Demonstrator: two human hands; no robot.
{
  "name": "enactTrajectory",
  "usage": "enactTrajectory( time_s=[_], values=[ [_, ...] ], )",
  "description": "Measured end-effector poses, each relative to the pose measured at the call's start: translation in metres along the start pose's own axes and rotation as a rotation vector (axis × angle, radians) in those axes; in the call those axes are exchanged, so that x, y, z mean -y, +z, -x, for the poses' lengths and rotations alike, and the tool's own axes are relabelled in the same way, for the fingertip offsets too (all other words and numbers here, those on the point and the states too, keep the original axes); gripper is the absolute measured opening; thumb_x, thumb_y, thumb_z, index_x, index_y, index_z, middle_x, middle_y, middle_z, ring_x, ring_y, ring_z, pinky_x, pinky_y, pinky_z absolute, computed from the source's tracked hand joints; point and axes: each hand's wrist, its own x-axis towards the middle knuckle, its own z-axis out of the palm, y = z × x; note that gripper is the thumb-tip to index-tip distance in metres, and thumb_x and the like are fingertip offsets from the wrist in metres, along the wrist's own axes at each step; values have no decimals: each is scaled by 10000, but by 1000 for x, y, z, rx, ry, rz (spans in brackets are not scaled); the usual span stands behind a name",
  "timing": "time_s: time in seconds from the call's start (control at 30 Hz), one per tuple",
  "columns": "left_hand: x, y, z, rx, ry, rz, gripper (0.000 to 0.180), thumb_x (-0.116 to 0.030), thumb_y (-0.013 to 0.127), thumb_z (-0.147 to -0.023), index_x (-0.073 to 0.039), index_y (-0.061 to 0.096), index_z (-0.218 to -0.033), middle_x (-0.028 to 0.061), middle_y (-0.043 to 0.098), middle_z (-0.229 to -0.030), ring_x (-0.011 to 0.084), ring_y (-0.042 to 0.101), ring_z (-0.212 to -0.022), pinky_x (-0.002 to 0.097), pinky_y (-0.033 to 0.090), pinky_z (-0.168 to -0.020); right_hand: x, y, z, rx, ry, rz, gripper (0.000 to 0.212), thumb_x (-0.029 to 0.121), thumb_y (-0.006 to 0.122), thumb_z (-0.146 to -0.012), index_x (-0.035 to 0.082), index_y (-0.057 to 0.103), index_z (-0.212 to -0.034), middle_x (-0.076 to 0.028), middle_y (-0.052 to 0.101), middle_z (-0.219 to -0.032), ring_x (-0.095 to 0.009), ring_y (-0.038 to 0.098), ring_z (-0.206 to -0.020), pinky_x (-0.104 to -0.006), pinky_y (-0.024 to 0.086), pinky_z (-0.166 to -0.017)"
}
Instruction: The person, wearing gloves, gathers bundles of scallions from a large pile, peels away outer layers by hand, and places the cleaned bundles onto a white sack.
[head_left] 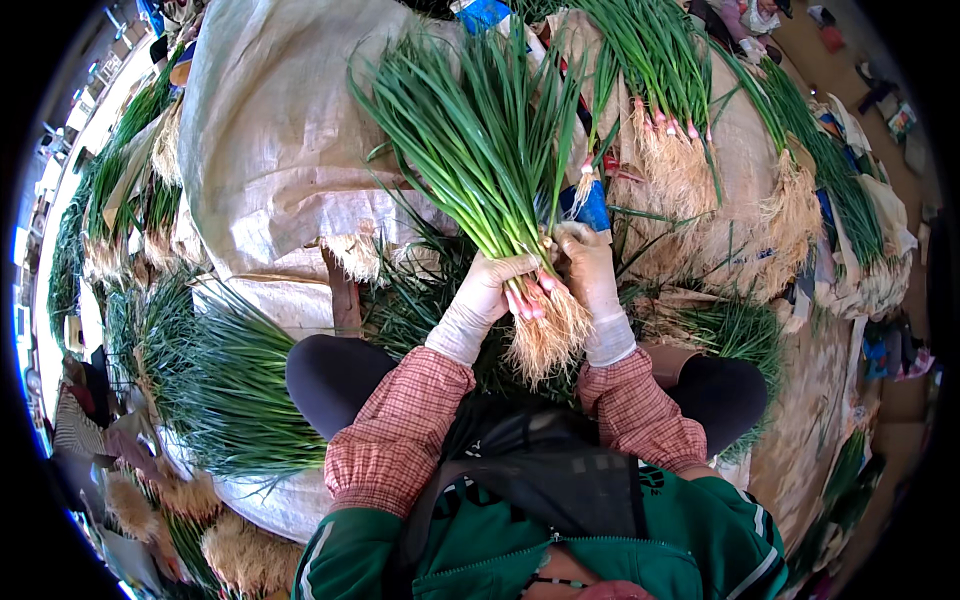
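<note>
Both my hands wear pale, thin gloves. My left hand (486, 287) is wrapped round the lower stems of a bunch of green garlic (480, 170), its long leaves fanning up and away from me. Pinkish bulbs (532, 298) and a tuft of straw-coloured roots (548, 340) hang below the grip, toward my lap. At the bunch's right side, my right hand (588, 268) has its fingers curled in against the stems, just above the bulbs. Its fingertips are partly hidden there. A single plant (588, 180) with a small root tuft lies just beyond my right hand.
A large beige cloth (290, 130) covers a heap ahead on the left. More rooted bunches (670, 125) lie on sacking at the far right. Loose green leaves (240, 385) are piled by my left knee (335, 385). Other people (755, 20) sit at the far edge.
</note>
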Motion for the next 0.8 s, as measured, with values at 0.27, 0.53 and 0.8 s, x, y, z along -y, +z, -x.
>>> enactTrajectory(
  time_s=[0.27, 0.53, 0.8],
  values=[
    [-21, -2, 17, 99, -2, 157, 599, -200, 582, -777, 89, 431, -1279, 271, 606, -1031, 375, 657, -840, 473, 557, -764, 66, -19, 24, 140, 150, 799, 230, 227, 563, -927, 30, 680, -945, -34, 571, -600, -97, 494, -490, -260, 399, -451],
    [-25, 21, 7, 89, 44, 321, 611, -223, 605, -769, 88, 451, -1272, 245, 596, -1120, 345, 653, -865, 428, 546, -805, 62, -22, -57, -80, -221, 747, 381, 383, 587, -919, 35, 639, -773, -19, 548, -589, -97, 501, -502, -273, 430, -487],
    [-18, 3, 8, 82, -26, 385, 670, -251, 616, -741, 107, 432, -1277, 311, 567, -1125, 418, 635, -886, 453, 552, -792, 122, -48, -48, 97, -826, 1404, 177, 180, 541, -920, 75, 680, -950, -97, 691, -862, -218, 658, -710, -325, 542, -660]
  ],
)
